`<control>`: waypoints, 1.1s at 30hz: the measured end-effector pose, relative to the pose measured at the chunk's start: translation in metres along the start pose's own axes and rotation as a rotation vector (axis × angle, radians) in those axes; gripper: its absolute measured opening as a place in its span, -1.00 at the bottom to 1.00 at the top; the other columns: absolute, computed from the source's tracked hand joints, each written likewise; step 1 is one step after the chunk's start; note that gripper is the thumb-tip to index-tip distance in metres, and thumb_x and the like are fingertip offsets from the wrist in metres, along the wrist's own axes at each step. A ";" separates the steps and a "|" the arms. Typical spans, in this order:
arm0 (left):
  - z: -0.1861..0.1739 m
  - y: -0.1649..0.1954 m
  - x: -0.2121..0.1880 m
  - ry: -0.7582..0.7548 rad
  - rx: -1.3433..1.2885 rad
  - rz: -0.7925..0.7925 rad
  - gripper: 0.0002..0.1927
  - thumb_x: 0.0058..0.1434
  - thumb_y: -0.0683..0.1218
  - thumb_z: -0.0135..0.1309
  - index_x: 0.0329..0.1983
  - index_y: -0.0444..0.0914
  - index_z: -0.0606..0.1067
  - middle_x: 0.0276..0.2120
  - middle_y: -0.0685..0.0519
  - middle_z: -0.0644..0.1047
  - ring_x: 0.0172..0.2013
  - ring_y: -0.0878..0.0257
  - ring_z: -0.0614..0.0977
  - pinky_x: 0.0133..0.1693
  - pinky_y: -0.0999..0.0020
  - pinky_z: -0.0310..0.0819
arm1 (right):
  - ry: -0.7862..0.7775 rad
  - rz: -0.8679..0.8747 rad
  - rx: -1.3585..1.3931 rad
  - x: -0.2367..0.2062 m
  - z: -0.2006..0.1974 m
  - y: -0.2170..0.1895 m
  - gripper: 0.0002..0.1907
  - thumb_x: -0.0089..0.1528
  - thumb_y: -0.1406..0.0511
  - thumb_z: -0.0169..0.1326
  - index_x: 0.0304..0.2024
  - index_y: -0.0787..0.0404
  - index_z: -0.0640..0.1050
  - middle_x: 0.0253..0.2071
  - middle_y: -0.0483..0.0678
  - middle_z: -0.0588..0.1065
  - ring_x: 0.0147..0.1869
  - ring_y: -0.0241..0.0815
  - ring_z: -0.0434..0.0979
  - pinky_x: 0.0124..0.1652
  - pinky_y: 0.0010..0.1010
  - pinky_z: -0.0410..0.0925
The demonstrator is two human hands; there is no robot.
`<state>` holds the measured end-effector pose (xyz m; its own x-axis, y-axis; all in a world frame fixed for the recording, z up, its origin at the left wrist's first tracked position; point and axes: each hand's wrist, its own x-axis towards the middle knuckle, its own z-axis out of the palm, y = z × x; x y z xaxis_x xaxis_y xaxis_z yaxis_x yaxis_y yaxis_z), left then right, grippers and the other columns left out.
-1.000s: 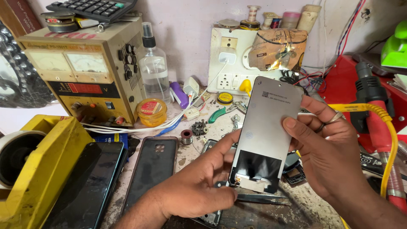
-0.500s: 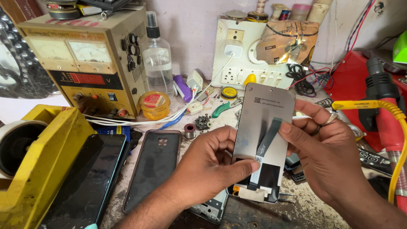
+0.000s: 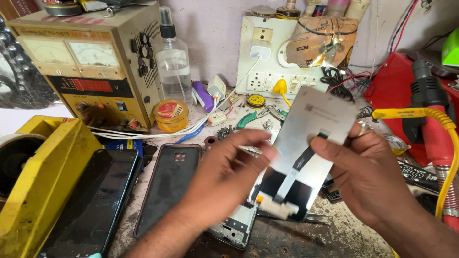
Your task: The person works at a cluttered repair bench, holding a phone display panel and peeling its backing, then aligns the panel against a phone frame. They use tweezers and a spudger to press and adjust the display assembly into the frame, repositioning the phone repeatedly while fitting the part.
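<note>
- Your left hand (image 3: 224, 177) pinches the left edge of the phone display panel (image 3: 306, 153), thumb and fingers closed on it.
- Your right hand (image 3: 368, 177) grips the panel's right edge, thumb pressed near the dark flex ribbon (image 3: 299, 165) on its silvery back.
- You hold the panel tilted above the bench, back toward you, its white connector end (image 3: 282, 208) hanging at 6 o'clock.
- The open phone frame (image 3: 236, 227) lies under your left hand at 6 o'clock, so the panel looks separate from the frame and not seated in it.
- At 9 o'clock lie a dark phone case (image 3: 167, 186) and another black phone (image 3: 93, 200) beside a yellow tape dispenser (image 3: 43, 181).
- At 11 o'clock stands the bench power supply (image 3: 86, 67), with a spray bottle (image 3: 173, 62) beside it.
- At 3 o'clock rests a hot-air gun (image 3: 430, 114).
</note>
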<state>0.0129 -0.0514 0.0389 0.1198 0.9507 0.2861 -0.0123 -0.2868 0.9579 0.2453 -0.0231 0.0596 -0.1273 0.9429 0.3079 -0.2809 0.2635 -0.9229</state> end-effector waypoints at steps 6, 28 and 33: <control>-0.033 -0.016 0.023 0.317 0.014 0.149 -0.72 0.18 -0.22 0.23 -0.02 -0.27 0.60 -0.32 0.15 0.59 -0.36 0.48 0.51 -0.28 0.58 0.44 | 0.033 -0.073 0.131 0.004 -0.009 -0.003 -0.75 0.33 0.41 0.13 0.07 0.19 0.53 -0.08 -0.10 0.59 -0.07 -0.29 0.60 -0.11 -0.35 0.47; -0.033 0.011 0.010 0.441 0.709 0.609 -0.60 0.08 -0.02 0.26 -0.07 -0.34 0.61 -0.38 -0.01 0.59 -0.35 0.30 0.57 -0.26 0.32 0.42 | 0.047 -0.145 0.129 0.000 -0.006 -0.006 -0.82 0.35 0.39 0.13 0.02 0.21 0.52 -0.11 -0.10 0.58 -0.12 -0.30 0.59 -0.11 -0.39 0.47; -0.023 0.006 0.006 0.212 0.047 -0.085 -0.67 0.42 0.06 0.08 -0.12 -0.28 0.69 -0.54 0.10 0.54 -0.48 0.37 0.43 -0.38 0.40 0.26 | 0.060 -0.150 0.146 0.000 -0.005 -0.005 -0.81 0.35 0.38 0.14 0.02 0.17 0.53 -0.12 -0.13 0.58 -0.15 -0.31 0.59 -0.19 -0.42 0.46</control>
<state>-0.0093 -0.0451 0.0466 -0.0927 0.9739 0.2073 0.0356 -0.2048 0.9781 0.2513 -0.0235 0.0625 -0.0180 0.9070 0.4207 -0.4276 0.3734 -0.8232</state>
